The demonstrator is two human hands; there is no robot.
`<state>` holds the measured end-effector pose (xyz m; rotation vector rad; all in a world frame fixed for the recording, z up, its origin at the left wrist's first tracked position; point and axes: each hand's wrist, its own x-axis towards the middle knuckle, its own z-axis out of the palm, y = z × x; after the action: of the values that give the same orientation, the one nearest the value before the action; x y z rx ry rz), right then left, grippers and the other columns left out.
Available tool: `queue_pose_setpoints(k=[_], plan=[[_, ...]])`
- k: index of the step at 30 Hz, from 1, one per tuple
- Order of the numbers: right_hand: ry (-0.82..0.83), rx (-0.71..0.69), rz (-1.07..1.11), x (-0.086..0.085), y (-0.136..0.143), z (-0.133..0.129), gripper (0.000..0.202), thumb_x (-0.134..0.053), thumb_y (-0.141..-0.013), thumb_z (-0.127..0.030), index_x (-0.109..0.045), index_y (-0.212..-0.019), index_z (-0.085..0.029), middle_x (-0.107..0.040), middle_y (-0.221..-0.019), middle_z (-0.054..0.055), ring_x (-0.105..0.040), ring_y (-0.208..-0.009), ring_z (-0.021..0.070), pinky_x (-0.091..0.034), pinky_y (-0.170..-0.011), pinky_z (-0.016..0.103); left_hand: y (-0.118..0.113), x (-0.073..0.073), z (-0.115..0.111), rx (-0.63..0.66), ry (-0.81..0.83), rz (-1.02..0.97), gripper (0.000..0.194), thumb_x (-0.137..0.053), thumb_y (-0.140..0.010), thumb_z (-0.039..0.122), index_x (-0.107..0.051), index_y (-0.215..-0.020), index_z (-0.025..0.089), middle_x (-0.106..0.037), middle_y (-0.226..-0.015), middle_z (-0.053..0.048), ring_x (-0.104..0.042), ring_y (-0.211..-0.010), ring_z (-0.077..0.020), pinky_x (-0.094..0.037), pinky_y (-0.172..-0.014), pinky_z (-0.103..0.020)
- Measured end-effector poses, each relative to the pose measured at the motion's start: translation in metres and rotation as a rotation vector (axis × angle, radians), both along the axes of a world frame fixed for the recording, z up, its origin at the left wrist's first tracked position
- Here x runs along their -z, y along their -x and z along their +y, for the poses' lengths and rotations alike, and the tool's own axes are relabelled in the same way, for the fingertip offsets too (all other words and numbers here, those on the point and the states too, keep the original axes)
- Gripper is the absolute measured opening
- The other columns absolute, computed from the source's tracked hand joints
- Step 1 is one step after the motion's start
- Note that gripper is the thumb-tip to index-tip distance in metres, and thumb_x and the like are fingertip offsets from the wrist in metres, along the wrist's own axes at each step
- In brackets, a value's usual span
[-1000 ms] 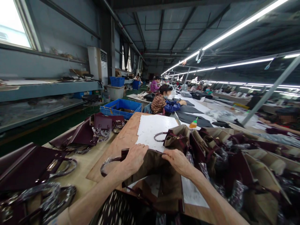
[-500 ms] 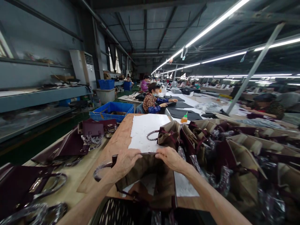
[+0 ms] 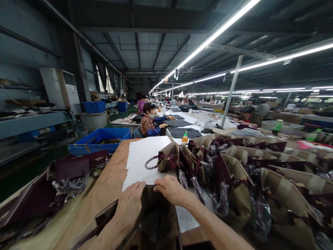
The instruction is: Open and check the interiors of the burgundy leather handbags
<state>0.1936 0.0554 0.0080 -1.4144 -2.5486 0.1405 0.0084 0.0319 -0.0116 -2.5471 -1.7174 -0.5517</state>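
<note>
An open bag (image 3: 158,215) with a dark, brownish inside stands at the bottom centre. On the left of its far rim lies my left hand (image 3: 131,199), fingers bent over the edge. My right hand (image 3: 170,189) pinches the same rim a little to the right. A dark strap shows beside my left forearm. Beyond the hands, a smaller-looking maroon and tan bag (image 3: 168,158) with a wrapped handle rests on white paper (image 3: 143,149), which covers part of the brown table (image 3: 114,173).
Many maroon and tan bags (image 3: 234,170) crowd the right side. Finished-looking maroon bags (image 3: 71,168) lie at left. A blue crate (image 3: 100,140) stands beyond the table; near it a person (image 3: 149,121) handles dark sheets. An orange bottle (image 3: 185,138) stands farther back.
The view has swung to the right and slightly up. The held bag sits lower in view, and my left hand has turned, its fingers now pointing more forward over the rim.
</note>
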Motion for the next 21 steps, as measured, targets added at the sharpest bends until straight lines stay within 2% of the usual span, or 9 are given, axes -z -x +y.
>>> queue_pose_setpoints(k=[3,5,9,11,14,21], plan=[[-0.006,0.016,-0.005,0.002,-0.004,0.000,0.030,-0.043,-0.085,-0.037,-0.065,-0.073,-0.021,-0.063,-0.064,0.000,-0.051,-0.060,0.0108,-0.022,-0.052,0.024,0.000,0.011,0.007,0.040,0.009,-0.007,0.043,-0.030,-0.075,0.003,-0.055,-0.108,0.017,-0.062,-0.100,-0.007,-0.057,-0.091,-0.0192,-0.041,-0.080,-0.032],[0.003,0.021,-0.004,0.003,-0.005,0.000,0.030,-0.043,-0.085,-0.038,-0.065,-0.073,-0.021,-0.063,-0.064,0.000,-0.051,-0.061,0.0109,-0.022,-0.052,0.024,0.003,0.013,0.011,0.087,0.007,-0.016,0.041,-0.033,-0.075,0.006,-0.055,-0.107,0.017,-0.063,-0.102,-0.007,-0.057,-0.093,-0.0191,-0.042,-0.081,-0.032],[0.020,0.026,0.019,0.002,-0.006,0.001,0.029,-0.045,-0.084,-0.038,-0.065,-0.073,-0.021,-0.063,-0.063,-0.001,-0.052,-0.060,0.0107,-0.022,-0.051,0.024,0.003,0.007,0.015,0.078,0.032,-0.068,0.034,-0.042,-0.082,0.028,-0.055,-0.112,0.019,-0.064,-0.107,-0.007,-0.059,-0.096,-0.0204,-0.042,-0.084,-0.032],[0.012,0.025,0.034,0.003,-0.006,0.001,0.028,-0.045,-0.084,-0.037,-0.065,-0.072,-0.021,-0.063,-0.063,-0.001,-0.051,-0.060,0.0105,-0.022,-0.051,0.024,0.000,0.004,0.016,0.046,0.040,-0.074,0.032,-0.042,-0.084,0.036,-0.059,-0.106,0.021,-0.066,-0.103,-0.005,-0.061,-0.093,-0.0202,-0.043,-0.083,-0.032],[0.001,0.029,0.047,0.004,-0.008,0.001,0.030,-0.045,-0.084,-0.039,-0.065,-0.071,-0.020,-0.063,-0.063,-0.001,-0.051,-0.059,0.0101,-0.021,-0.050,0.024,-0.005,0.000,0.016,0.029,0.046,-0.058,0.030,-0.037,-0.086,0.036,-0.065,-0.093,0.025,-0.069,-0.094,-0.002,-0.062,-0.088,-0.0181,-0.042,-0.079,-0.028],[0.001,0.062,-0.025,0.005,-0.006,0.000,0.030,-0.045,-0.084,-0.042,-0.064,-0.075,-0.021,-0.066,-0.069,0.001,-0.058,-0.067,0.0131,-0.025,-0.052,0.024,-0.009,-0.007,0.011,0.020,0.063,-0.034,0.031,-0.035,-0.087,0.033,-0.064,-0.079,0.024,-0.068,-0.076,0.000,-0.061,-0.078,-0.0167,-0.038,-0.068,-0.025]])
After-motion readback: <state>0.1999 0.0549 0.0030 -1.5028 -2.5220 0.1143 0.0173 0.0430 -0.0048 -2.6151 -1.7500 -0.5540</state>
